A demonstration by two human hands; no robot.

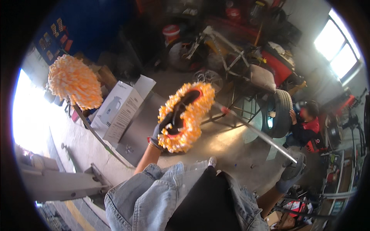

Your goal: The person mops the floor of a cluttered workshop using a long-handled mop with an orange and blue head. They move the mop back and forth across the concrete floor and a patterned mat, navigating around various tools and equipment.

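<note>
My left hand (163, 131), in a dark glove, holds a mop head (189, 130) by its underside. Orange and white chenille yarn rings the mop head, with a red and black frame in the middle. My right hand (293, 171), also gloved, is closed around the end of a metal pole (260, 135), which has a red collar near the mop head. Whether the pole joins the mop head cannot be seen. At the left, a second fluffy orange and white duster head (74, 82) stands upright on a thin handle (95, 135).
A printed cardboard box (117, 109) sits on a grey surface (144, 121) to the left. A person (307, 124) crouches at the right with a hand on a tire (281, 114). Beyond stands a metal frame (228, 57) with a cushion (262, 78); a shelf (341, 173) is at the far right.
</note>
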